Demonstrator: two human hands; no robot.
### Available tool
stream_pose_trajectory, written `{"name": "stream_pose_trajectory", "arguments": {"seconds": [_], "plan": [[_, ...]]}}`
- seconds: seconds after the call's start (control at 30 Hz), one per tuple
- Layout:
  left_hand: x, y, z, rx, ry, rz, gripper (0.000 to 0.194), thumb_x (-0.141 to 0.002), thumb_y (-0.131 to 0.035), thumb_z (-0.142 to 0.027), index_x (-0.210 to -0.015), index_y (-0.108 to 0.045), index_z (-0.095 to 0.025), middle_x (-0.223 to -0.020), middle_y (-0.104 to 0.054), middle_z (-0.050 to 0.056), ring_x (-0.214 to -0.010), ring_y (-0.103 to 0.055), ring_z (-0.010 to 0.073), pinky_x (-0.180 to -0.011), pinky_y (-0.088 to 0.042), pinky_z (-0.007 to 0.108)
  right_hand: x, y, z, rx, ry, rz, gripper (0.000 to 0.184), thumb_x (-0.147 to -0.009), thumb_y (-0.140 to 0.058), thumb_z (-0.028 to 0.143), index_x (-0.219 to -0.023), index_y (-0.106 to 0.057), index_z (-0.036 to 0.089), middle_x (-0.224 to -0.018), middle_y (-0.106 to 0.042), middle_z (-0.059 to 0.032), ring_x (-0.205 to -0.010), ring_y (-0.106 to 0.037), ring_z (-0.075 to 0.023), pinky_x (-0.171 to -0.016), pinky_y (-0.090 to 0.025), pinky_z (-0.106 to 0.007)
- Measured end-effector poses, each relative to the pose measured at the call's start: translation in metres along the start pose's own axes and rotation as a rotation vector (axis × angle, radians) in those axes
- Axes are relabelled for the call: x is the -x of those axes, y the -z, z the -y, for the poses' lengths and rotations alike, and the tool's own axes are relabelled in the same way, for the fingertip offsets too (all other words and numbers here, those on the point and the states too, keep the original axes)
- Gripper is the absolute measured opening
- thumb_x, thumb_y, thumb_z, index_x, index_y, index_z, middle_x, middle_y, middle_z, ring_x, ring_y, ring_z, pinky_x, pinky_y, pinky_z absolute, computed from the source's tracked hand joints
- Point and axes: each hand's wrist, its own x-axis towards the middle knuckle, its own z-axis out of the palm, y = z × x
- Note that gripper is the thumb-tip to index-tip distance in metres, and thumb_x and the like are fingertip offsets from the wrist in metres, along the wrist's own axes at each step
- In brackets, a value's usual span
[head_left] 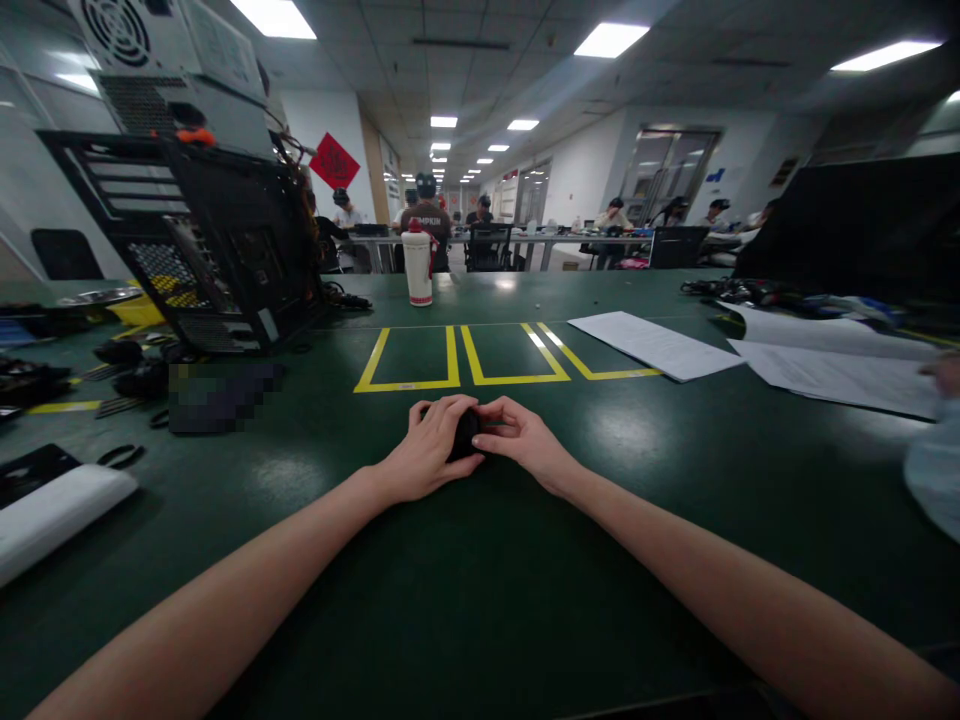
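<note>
A small black rounded object point(466, 434) is between my two hands at the middle of the green table point(480, 580). My left hand point(429, 452) wraps over it from the left, fingers on top and thumb along the near side. From the right, the fingers and thumb of my right hand point(523, 440) pinch its edge. Much of the object is covered by my fingers, so its exact kind does not show. Just beyond my hands, strips of yellow tape point(521, 379) mark out box shapes on the tabletop.
At the left stand an open black computer case point(217, 240) and loose black cables. A white bottle point(418, 265) with a red lid stands farther back. Paper sheets point(652, 345) lie at the right, near another person's hand point(946, 372). Several people sit at tables beyond.
</note>
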Motion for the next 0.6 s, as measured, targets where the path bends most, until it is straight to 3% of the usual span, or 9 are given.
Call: {"name": "stream_pose_trajectory", "arguments": {"seconds": [0.13,0.27,0.6], "plan": [[-0.0003,-0.001,0.0009,-0.003,0.001,-0.018,0.059,-0.077,-0.051,-0.034,-0.124,-0.018,-0.022,-0.121,-0.039,0.009,-0.113,-0.035,0.0245,-0.095,-0.02,0.045,-0.0005,-0.0013,-0.0002,0.02,-0.011,-0.064,0.022,-0.068,-0.061,0.028,-0.088,-0.055,0.02,-0.092,-0.058,-0.0007,-0.087,-0.056,-0.0133,-0.083,-0.043,-0.032],[0.0001,-0.0024,0.0018,-0.01,-0.008,-0.024,0.059,-0.077,-0.051,-0.035,-0.124,-0.019,-0.022,-0.121,-0.039,0.009,-0.113,-0.035,0.0244,-0.095,-0.02,0.044,-0.0024,0.0005,-0.0029,0.039,-0.048,-0.088,0.03,-0.067,-0.063,0.028,-0.095,-0.054,0.021,-0.095,-0.058,-0.0018,-0.091,-0.055,-0.0145,-0.085,-0.042,-0.033],[0.0006,-0.0043,0.0029,-0.012,0.001,-0.03,0.058,-0.076,-0.051,-0.034,-0.124,-0.019,-0.022,-0.121,-0.038,0.01,-0.113,-0.035,0.0254,-0.095,-0.019,0.046,0.0032,0.0001,0.002,-0.033,-0.034,0.015,0.031,-0.064,-0.065,0.021,-0.093,-0.053,0.021,-0.099,-0.058,-0.0009,-0.093,-0.056,-0.0148,-0.087,-0.042,-0.034]]}}
